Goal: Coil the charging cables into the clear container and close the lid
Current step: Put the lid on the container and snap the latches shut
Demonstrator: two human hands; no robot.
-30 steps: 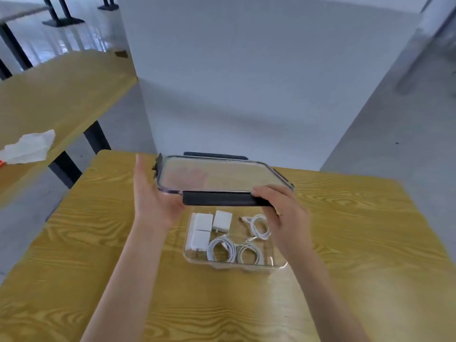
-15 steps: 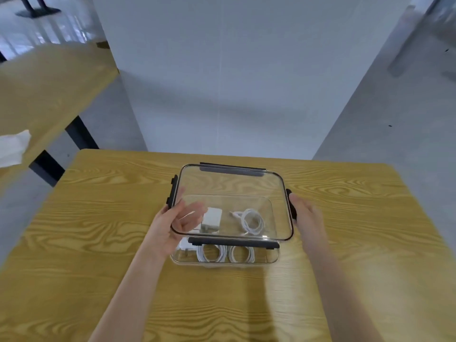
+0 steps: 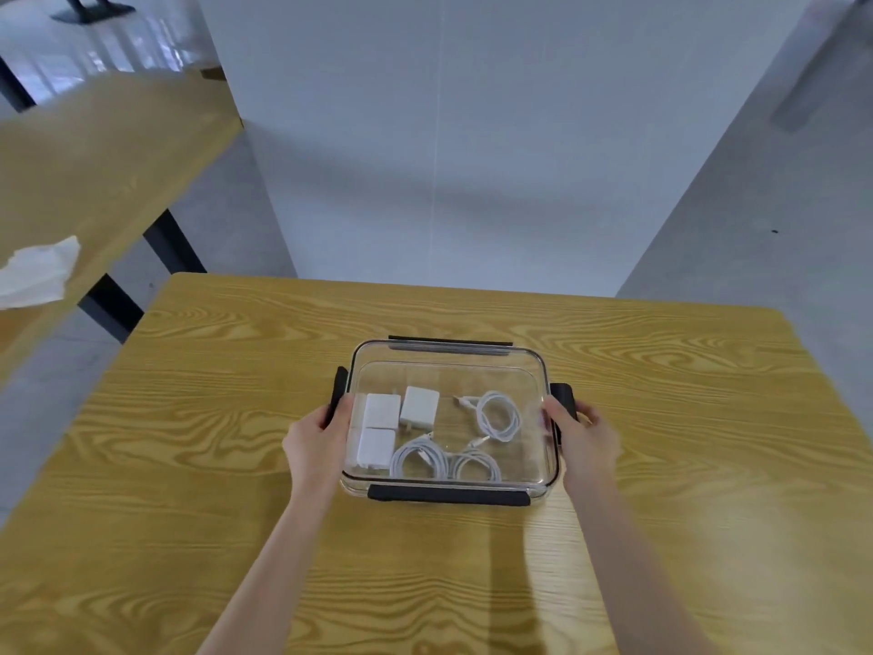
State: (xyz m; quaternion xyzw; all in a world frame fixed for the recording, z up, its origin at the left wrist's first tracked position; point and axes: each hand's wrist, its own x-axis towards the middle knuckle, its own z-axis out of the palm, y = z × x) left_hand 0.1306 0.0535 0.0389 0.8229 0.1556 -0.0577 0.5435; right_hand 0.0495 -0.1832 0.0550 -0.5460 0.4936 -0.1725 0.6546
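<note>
The clear container (image 3: 352, 482) stands on the wooden table, and the clear lid (image 3: 449, 366) with black side latches lies flat on top of it. Through the lid I see three coiled white cables (image 3: 497, 416) and three white charger blocks (image 3: 419, 408). My left hand (image 3: 314, 442) grips the lid's left edge at the left black latch (image 3: 337, 390). At the right edge my right hand (image 3: 583, 434) holds the lid, its fingers curled around the right black latch (image 3: 563, 394). The front latch (image 3: 448, 494) and the back latch (image 3: 449, 341) stick outward.
The wooden table (image 3: 685, 465) has bare surface on all sides of the container. A second wooden table (image 3: 94, 148) stands at the left with a crumpled white cloth (image 3: 40, 271) on it. A white partition wall (image 3: 472, 134) rises behind the table's far edge.
The lid came down from tilted in the air to flat on the container. Both hands slid to its left and right edges.
</note>
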